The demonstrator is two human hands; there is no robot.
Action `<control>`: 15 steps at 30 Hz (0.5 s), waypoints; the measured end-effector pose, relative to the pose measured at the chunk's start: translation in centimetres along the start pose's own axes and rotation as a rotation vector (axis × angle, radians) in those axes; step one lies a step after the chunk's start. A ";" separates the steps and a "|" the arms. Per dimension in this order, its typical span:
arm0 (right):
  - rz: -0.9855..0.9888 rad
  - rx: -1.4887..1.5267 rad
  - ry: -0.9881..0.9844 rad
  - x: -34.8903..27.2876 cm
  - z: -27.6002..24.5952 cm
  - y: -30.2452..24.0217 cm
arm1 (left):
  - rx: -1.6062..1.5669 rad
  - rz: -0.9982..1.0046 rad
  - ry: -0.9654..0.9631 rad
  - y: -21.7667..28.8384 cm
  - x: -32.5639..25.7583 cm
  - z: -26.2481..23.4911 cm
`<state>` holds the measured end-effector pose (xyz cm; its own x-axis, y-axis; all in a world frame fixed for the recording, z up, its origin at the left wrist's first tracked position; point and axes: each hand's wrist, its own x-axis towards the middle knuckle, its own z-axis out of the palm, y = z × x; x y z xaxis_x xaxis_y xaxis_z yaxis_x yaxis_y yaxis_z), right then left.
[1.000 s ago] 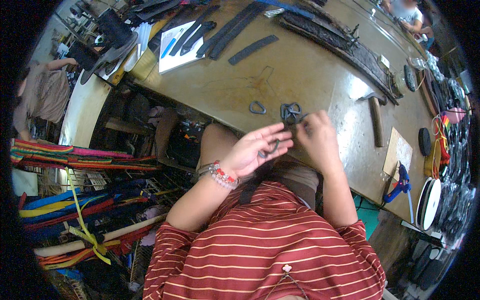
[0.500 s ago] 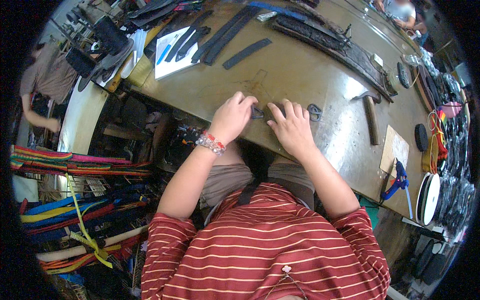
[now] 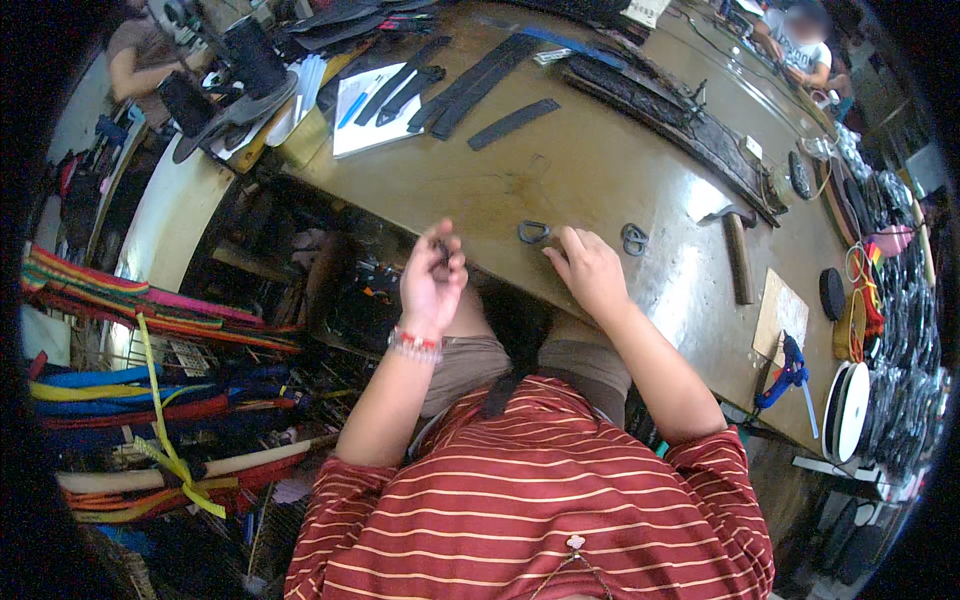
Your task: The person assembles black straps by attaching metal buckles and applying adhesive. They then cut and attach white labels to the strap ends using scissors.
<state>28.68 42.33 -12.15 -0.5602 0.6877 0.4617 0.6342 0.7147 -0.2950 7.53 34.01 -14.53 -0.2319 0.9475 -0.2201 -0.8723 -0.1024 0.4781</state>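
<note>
My left hand (image 3: 432, 285) is raised off the front edge of the table, palm turned up, with its fingers curled round a small dark thing whose kind I cannot make out. My right hand (image 3: 592, 270) rests by the table edge with loosely bent fingers and the thumb apart; nothing shows in it. Just left of its fingertips lies a dark metal D-shaped ring (image 3: 533, 232) on the tabletop. To its right is a small group of similar metal rings (image 3: 634, 239), overlapping each other.
Black strap pieces (image 3: 512, 124) and a white paper pad (image 3: 375, 140) lie farther back. A hammer (image 3: 738, 255), a light board (image 3: 780, 315), a blue glue gun (image 3: 790, 370) and a white spool (image 3: 852, 410) stand to the right. Colourful webbing (image 3: 120, 305) hangs at left. Other people work beyond.
My left hand has lifted away from the table toward me and turned palm up, with a small dark thing in it. My right hand's fingers have drawn together. The view has shifted slightly.
</note>
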 end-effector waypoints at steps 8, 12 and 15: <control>-0.058 0.044 -0.159 1.7 0.9 -3.2 | -0.331 -0.295 0.195 -4.5 -3.7 -3.7; -0.238 0.183 -0.316 -0.2 0.7 -9.3 | -0.338 -0.247 -0.033 -4.8 -4.2 -3.6; -0.424 0.278 -0.309 -1.5 0.9 -14.0 | -0.412 -0.117 -0.055 -3.4 -7.8 -4.5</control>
<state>20.15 31.37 -9.42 -0.8897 0.3106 0.3347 0.1811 0.9129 -0.3658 10.34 25.56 -18.28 -0.1080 0.9734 -0.2019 -0.9929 -0.0954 0.0711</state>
